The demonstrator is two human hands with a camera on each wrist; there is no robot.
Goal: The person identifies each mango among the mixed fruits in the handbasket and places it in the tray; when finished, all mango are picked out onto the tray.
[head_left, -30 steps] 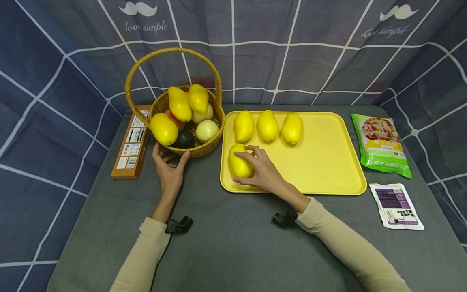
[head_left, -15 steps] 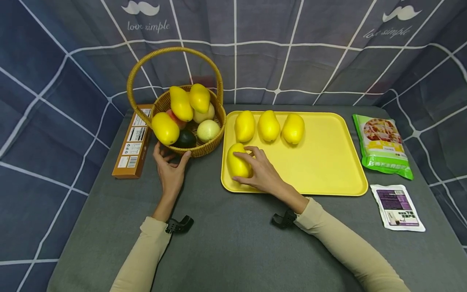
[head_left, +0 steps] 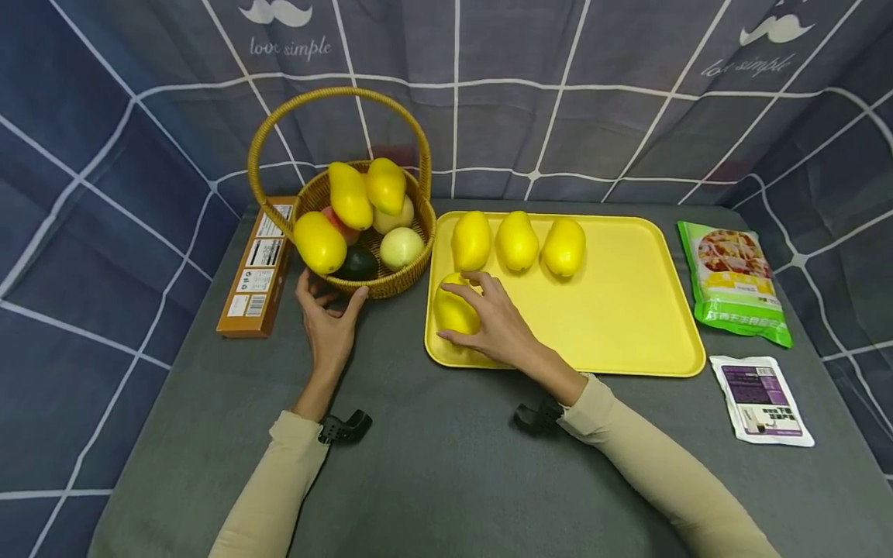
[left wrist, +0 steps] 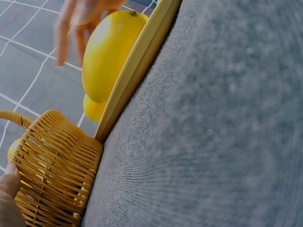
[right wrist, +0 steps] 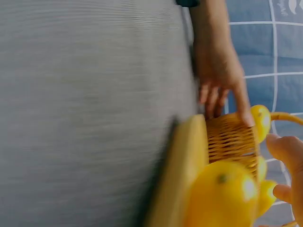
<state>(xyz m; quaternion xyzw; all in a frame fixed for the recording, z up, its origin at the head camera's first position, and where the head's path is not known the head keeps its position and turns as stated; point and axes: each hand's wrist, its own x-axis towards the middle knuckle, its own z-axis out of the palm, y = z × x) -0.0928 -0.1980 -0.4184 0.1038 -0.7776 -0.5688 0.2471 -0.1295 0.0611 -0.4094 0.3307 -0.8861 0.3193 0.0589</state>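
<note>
A yellow mango (head_left: 455, 311) lies at the near left corner of the yellow tray (head_left: 628, 318). Around it my right hand (head_left: 494, 319) has thumb and fingers spread; in the right wrist view those fingers (right wrist: 289, 153) stand apart from the mango (right wrist: 220, 201). Three more mangoes (head_left: 518, 242) form a row along the tray's far side. At the wicker basket (head_left: 391, 285), my left hand (head_left: 329, 325) holds the near wall, its thumb (left wrist: 10, 182) against the weave. Inside are three mangoes (head_left: 319, 242), a dark green avocado (head_left: 357, 265), a pale green round fruit (head_left: 401, 248), and other fruit partly hidden.
An orange-brown box (head_left: 254, 279) lies left of the basket, partly behind it. Right of the tray are a green food packet (head_left: 736, 283) and a white and purple pouch (head_left: 762, 401). The basket's tall handle (head_left: 342, 93) arches up before a gridded curtain (head_left: 502, 124).
The right-hand mango has shifted slightly left on the tray. My right hand has come off it, fingers lifting a little up and away. The left hand stays at the basket.
</note>
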